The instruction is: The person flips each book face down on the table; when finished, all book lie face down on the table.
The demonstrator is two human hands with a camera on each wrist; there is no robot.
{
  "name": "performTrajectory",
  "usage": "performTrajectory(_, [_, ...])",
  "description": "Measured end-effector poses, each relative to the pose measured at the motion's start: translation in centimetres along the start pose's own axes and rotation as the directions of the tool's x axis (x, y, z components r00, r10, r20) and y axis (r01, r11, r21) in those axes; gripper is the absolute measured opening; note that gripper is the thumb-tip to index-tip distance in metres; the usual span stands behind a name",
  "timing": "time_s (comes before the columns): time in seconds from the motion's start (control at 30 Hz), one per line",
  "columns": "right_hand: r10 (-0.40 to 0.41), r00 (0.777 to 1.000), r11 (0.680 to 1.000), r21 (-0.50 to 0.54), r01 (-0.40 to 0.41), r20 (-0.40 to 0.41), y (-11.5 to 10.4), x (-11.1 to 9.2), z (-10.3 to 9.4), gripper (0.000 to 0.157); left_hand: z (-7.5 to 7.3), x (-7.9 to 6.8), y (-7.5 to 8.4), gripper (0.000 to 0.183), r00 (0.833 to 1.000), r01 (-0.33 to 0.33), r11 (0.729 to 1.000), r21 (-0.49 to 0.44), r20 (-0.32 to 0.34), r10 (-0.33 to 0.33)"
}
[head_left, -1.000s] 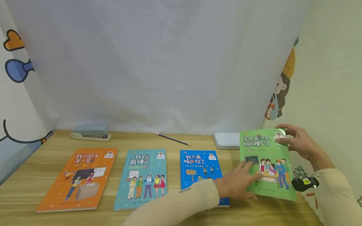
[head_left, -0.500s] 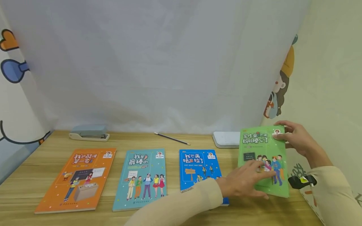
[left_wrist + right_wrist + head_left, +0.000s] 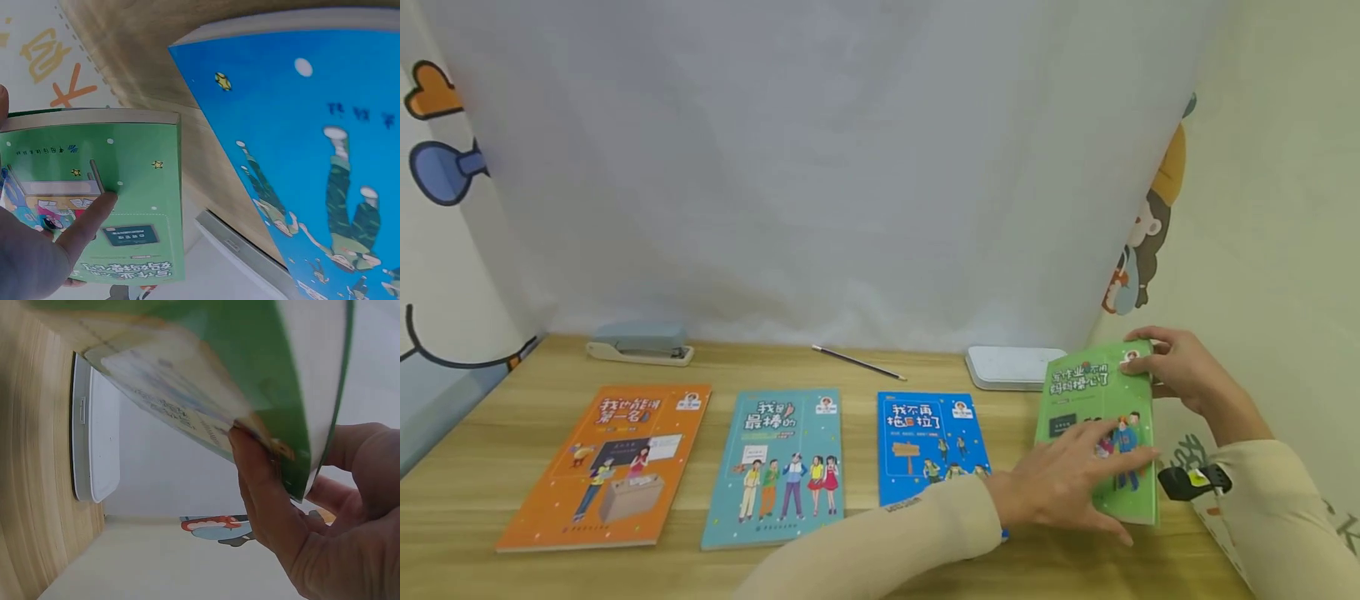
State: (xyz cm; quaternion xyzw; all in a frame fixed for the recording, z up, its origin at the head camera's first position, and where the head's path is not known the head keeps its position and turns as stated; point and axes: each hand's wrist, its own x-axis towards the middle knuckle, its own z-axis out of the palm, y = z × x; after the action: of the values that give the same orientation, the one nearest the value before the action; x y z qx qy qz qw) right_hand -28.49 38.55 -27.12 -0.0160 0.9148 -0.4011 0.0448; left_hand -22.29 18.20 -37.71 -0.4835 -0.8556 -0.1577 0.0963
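Observation:
A green book [image 3: 1084,396] with a picture of children on its cover stands tilted at the right of the table. My right hand [image 3: 1183,375] grips its upper right edge, thumb on the front cover and fingers behind. In the right wrist view, the book's pages [image 3: 319,369] pass between thumb and fingers. Across the lower cover lies my left hand [image 3: 1067,479], fingers spread and touching it; in the left wrist view one finger [image 3: 90,222] is laid straight on the cover. Left of it a blue book [image 3: 928,442] lies flat, partly hidden by my left sleeve.
A teal book [image 3: 775,462] and an orange book [image 3: 606,467] lie flat farther left. Along the back are a stapler [image 3: 640,343], a pencil [image 3: 859,362] and a white case [image 3: 1011,367]. A white curtain [image 3: 820,167] hangs behind; a wall [image 3: 1270,233] is on the right.
The green book has turned, so its cover appears narrower. My left hand has slid right across the cover. My right hand keeps its grip near the top corner.

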Motion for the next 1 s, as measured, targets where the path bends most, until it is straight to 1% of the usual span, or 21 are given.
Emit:
performTrajectory(0.2, [0.035, 0.999, 0.999, -0.021, -0.035, 0.003, -0.6, 0.2, 0.1, 0.056, -0.2, 0.2, 0.4, 0.105, 1.000, 0.006, 1.000, 0.016, -0.028, -0.006])
performTrajectory(0.4, [0.063, 0.998, 0.998, -0.032, -0.063, 0.019, -1.1, 0.4, 0.5, 0.056, -0.5, 0.3, 0.4, 0.105, 1.000, 0.017, 1.000, 0.016, -0.015, -0.017])
performTrajectory(0.5, [0.065, 0.998, 0.997, -0.036, -0.064, 0.024, -1.2, 0.5, 0.6, 0.056, -0.7, 0.3, 0.3, 0.101, 1.000, 0.021, 1.000, -0.016, 0.020, -0.021])
performTrajectory(0.63, [0.067, 0.997, 0.997, -0.034, -0.066, 0.027, -1.1, 0.5, 0.6, 0.056, -1.3, 0.4, 0.0, 0.093, 0.996, 0.021, 0.997, -0.068, 0.084, -0.016])
performTrajectory(0.83, [0.070, 0.997, 0.997, -0.034, -0.070, 0.022, -1.1, 0.5, 0.4, 0.056, -2.2, 0.3, -0.6, 0.085, 0.990, -0.021, 0.991, -0.132, 0.136, 0.039])
performTrajectory(1.0, [0.077, 0.997, 0.996, -0.040, -0.076, 0.023, -1.0, 0.4, 0.3, 0.057, -2.7, 0.4, -1.1, 0.081, 0.980, -0.033, 0.985, -0.172, 0.189, 0.066])
